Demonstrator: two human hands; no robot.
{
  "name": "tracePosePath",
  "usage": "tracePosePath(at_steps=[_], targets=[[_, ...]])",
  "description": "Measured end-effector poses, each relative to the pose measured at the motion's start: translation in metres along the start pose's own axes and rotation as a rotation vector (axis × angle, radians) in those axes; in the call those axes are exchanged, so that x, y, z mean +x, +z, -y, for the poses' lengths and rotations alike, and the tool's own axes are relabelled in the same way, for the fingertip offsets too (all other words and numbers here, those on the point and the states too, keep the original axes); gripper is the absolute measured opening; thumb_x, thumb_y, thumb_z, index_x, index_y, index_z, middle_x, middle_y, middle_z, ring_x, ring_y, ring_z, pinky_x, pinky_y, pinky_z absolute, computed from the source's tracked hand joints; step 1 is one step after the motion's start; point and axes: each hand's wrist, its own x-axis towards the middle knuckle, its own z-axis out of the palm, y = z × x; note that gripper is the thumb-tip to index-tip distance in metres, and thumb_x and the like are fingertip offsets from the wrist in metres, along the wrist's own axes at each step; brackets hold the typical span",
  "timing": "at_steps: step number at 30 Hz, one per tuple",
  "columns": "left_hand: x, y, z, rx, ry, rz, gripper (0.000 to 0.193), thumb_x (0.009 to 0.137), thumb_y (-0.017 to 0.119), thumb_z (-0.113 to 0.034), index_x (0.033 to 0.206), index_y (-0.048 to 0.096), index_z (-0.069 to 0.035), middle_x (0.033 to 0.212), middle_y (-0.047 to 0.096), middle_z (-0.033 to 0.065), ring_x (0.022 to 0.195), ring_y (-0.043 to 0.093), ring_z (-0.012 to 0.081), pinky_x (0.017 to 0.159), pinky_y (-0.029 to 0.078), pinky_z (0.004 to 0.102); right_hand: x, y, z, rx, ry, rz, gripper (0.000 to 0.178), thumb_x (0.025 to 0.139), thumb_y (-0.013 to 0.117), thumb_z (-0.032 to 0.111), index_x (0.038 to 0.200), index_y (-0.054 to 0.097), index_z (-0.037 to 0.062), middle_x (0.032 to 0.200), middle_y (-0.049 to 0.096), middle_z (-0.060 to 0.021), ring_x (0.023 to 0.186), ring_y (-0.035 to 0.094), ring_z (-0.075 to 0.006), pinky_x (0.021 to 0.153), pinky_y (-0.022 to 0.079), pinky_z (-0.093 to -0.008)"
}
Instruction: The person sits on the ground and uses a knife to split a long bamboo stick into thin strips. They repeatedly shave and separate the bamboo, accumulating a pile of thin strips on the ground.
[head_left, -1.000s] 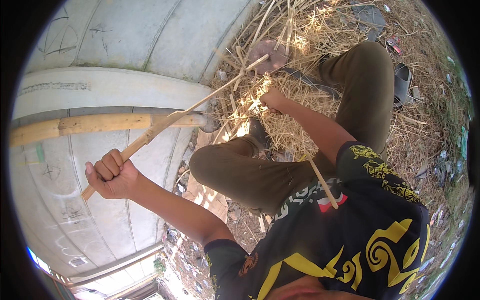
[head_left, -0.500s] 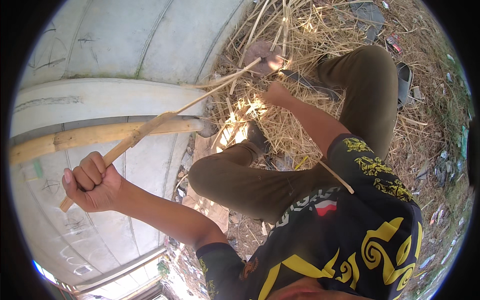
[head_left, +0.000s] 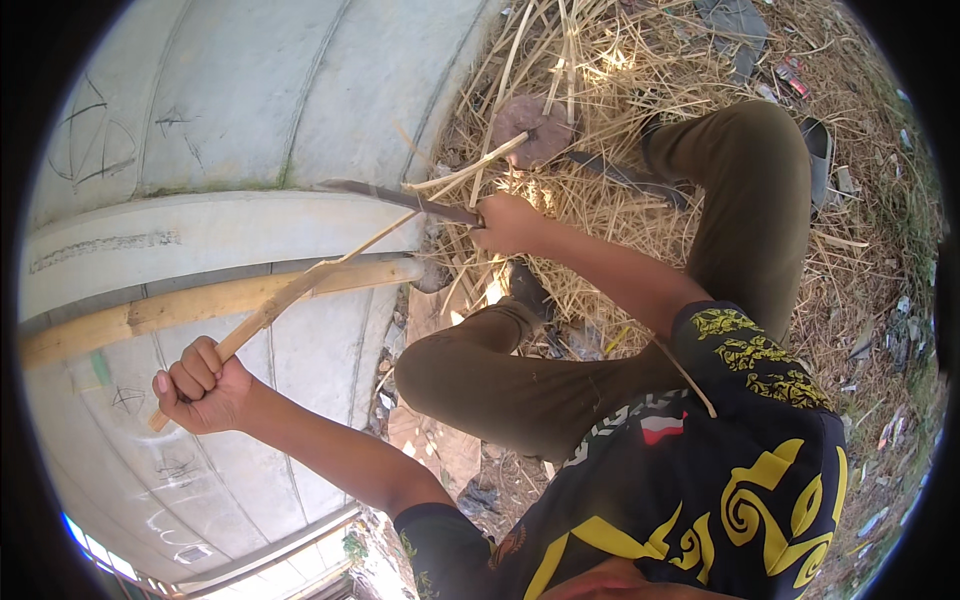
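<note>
My left hand (head_left: 205, 385) is closed round the thick near end of a bamboo strip (head_left: 285, 298), which slants up to the right and thins toward its far end. My right hand (head_left: 505, 222) grips a long dark-bladed knife (head_left: 385, 196) by its handle. The blade points left and crosses the thin part of the strip; whether it cuts into it I cannot tell. Just beyond the blade, a pale split length of bamboo (head_left: 470, 168) runs to a round reddish block (head_left: 550, 128) with a dark hole at its middle.
Bamboo shavings (head_left: 610, 235) cover the ground round my feet. Another dark blade (head_left: 625, 178) lies on them beside my bent leg. A pale wall (head_left: 230, 100) stands on the left, with a thick bamboo pole (head_left: 180, 300) along it. A grey sandal (head_left: 817, 160) is at the right.
My right hand has come left and nearer with the knife, whose blade now lies across the bamboo strip. My left hand has shifted slightly right and nearer, still holding the strip.
</note>
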Motion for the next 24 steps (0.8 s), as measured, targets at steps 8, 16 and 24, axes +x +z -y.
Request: tracePosePath(at_steps=[8, 16, 24], targets=[[-0.017, -0.020, -0.062, 0.060, -0.028, 0.020, 0.048, 0.090, 0.049, -0.001, 0.057, 0.021, -0.022, 0.044, 0.015, -0.0071, 0.038, 0.009, 0.0076, 0.041, 0.016, 0.0276, -0.007, 0.004, -0.107, 0.165, 0.428, 0.179, 0.022, 0.075, 0.064, 0.017, 0.074, 0.068, -0.0049, 0.061, 0.063, -0.0171, 0.050, 0.062, -0.0264, 0.050, 0.050, -0.0404], [-0.031, -0.101, -0.130, -0.057, 0.038, -0.048, 0.045, 0.088, 0.050, 0.000, 0.057, 0.026, -0.021, 0.046, 0.015, -0.0065, 0.040, 0.011, 0.0085, 0.043, 0.019, 0.0274, -0.007, 0.011, -0.041, 0.340, 0.352, 0.336, 0.020, 0.078, 0.062, 0.012, 0.067, 0.066, -0.0047, 0.050, 0.052, -0.0115, 0.042, 0.053, -0.0211, 0.041, 0.043, -0.0370], [-0.056, -0.017, -0.206, -0.116, 0.160, 0.234, 0.049, 0.087, 0.047, 0.004, 0.057, 0.019, -0.022, 0.041, 0.018, -0.0077, 0.035, 0.010, 0.0051, 0.040, 0.014, 0.0250, -0.050, 0.009, -0.034, -0.182, 0.267, 0.316, 0.029, 0.076, 0.064, 0.027, 0.087, 0.074, 0.0016, 0.072, 0.068, -0.0188, 0.074, 0.071, -0.0341, 0.070, 0.056, -0.0445]])
